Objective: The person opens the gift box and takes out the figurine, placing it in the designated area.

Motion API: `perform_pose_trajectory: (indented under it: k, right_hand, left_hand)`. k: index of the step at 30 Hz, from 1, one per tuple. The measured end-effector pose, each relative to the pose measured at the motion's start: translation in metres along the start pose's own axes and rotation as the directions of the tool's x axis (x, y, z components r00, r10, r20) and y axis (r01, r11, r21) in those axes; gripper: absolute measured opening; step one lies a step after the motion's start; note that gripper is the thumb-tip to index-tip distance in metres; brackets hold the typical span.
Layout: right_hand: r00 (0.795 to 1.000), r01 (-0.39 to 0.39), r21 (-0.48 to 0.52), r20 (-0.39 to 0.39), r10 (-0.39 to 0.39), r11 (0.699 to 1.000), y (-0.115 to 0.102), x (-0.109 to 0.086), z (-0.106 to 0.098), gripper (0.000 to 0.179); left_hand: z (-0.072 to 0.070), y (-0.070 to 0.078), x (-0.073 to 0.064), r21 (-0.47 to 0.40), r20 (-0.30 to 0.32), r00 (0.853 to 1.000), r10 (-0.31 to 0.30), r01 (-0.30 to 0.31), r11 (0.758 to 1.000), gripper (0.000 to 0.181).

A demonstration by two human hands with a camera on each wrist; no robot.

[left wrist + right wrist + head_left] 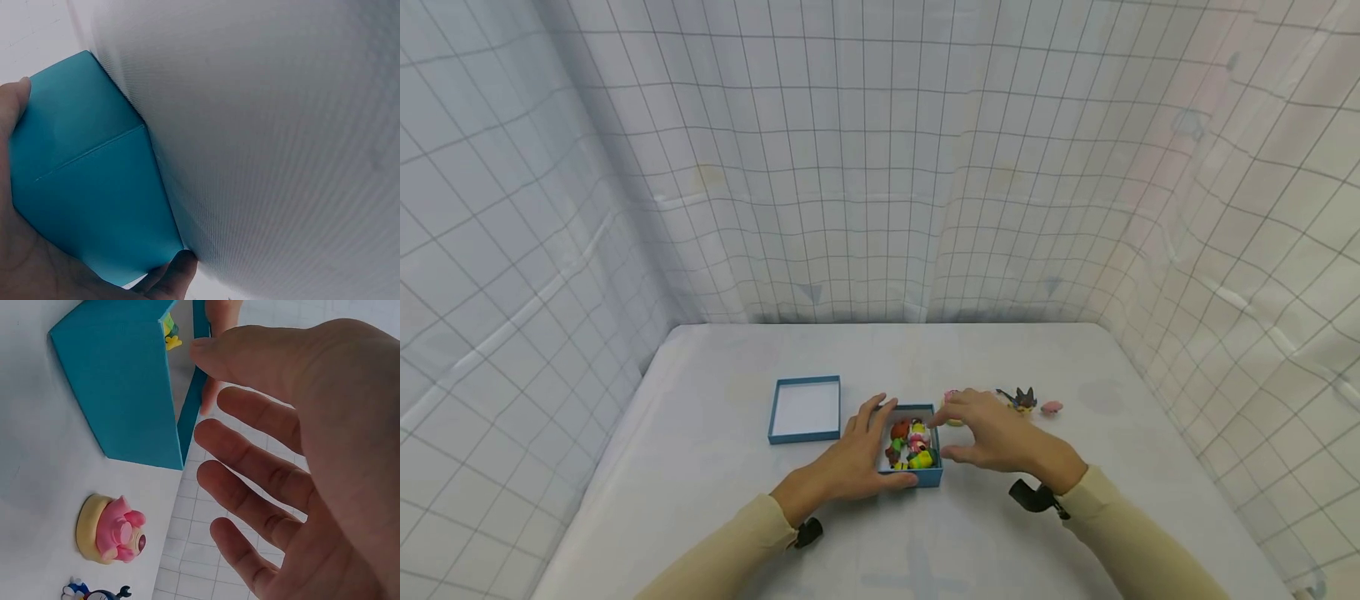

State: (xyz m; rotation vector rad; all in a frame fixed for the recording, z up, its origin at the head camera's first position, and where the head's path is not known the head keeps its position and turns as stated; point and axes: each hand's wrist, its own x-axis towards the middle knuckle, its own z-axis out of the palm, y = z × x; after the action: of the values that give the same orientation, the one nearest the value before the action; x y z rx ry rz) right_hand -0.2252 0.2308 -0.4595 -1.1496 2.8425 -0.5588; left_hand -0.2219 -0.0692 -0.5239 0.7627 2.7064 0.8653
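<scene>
A blue open-topped box (929, 478) stands on the table with several small toy figures (918, 446) inside, coloured red-brown, green, yellow and pink. My left hand (853, 465) grips the box from its left: the thumb lies along the near wall and the fingers reach the far left corner. In the left wrist view the blue walls (94, 206) sit between thumb and fingertips. Just right of the box hovers my right hand (996, 433), holding nothing, its fingers spread and loosely bent. The right wrist view shows the thumb tip near the box's rim.
A blue lid (807, 410) lies left of the box, white inside facing up. Right of the box stands a pink figure on a yellow base (119, 531), partly behind my right hand in the head view. Beyond are a dark-eared figure (1024, 400) and a small pink piece (1052, 407).
</scene>
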Motion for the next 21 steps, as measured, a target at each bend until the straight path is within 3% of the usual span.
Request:
perform_pose_trajectory:
  k: [8,15,21]
  right_hand:
    - [0.995,0.092,-0.050,0.043,-0.090,0.994,-0.010,0.015,0.001,0.031]
    - [0.985,0.102,-0.055,0.148,-0.093,0.993,-0.017,0.026,0.003,0.025]
    - [0.980,0.101,-0.059,0.177,-0.089,0.993,-0.018,0.034,0.007,0.020]
  left_hand:
    - [-0.001,0.001,-0.001,-0.002,0.004,1.000,0.002,-0.002,1.000,0.127]
    - [-0.003,0.002,-0.003,0.013,0.002,1.000,0.026,-0.026,1.000,0.126]
    - [-0.003,0.001,-0.003,0.012,0.000,1.000,0.030,-0.030,0.999,0.126]
